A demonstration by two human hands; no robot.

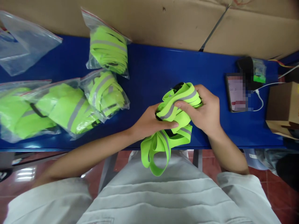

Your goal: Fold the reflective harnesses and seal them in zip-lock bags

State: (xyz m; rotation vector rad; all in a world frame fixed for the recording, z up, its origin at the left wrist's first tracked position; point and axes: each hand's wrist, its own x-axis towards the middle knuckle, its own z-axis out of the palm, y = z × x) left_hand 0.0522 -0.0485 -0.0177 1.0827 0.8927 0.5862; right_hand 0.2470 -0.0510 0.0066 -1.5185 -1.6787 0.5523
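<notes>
Both my hands grip a folded bundle of reflective strap (pixel 179 107), neon yellow-green with a grey stripe and some black parts. My left hand (pixel 151 121) is closed round its lower left side, thumb across the front. On the right side, my right hand (pixel 205 109) is closed too, its thumb pressed on the grey stripe. Loose loops of the strap hang below the left hand, past the table's front edge. Most fingers are hidden behind the bundle.
On the blue table (pixel 158 68), clear bags of the same strap (pixel 108 49) lie at left, beside a clear bag (pixel 35 46). A phone (pixel 235 91) with a white cable (pixel 260 99) and an open cardboard box (pixel 282 105) are at right. Large cardboard (pixel 163 25) lines the back.
</notes>
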